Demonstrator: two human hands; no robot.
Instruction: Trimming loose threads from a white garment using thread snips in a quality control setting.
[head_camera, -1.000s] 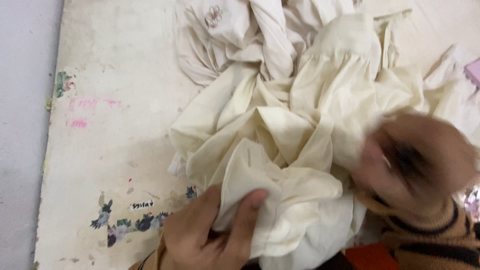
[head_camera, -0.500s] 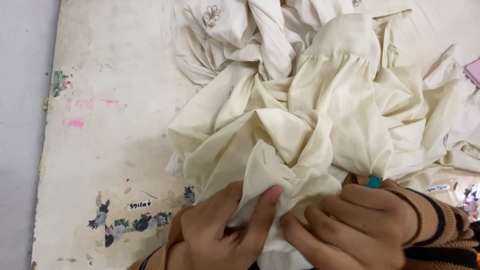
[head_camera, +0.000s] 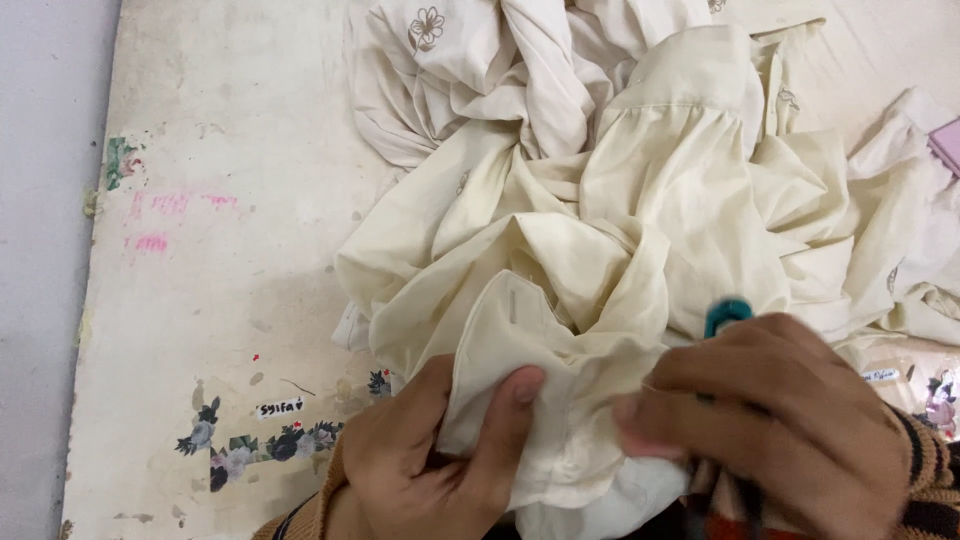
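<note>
Since the earlier frame, the right hand (head_camera: 770, 420) has come down from mid-air onto the cream garment (head_camera: 640, 250), and the view has held steady. The garment lies bunched on the worn tabletop (head_camera: 220, 280), its near edge at the lower centre. Beyond it sits a paler cloth with a flower print (head_camera: 430, 40). The left hand (head_camera: 430, 460) has its fingers clamped on the garment's buttonholed edge, thumb on top. The right hand's fingers press together on the fabric just beside it, around a small teal-handled tool (head_camera: 727, 312). Both hands now work one seam.
</note>
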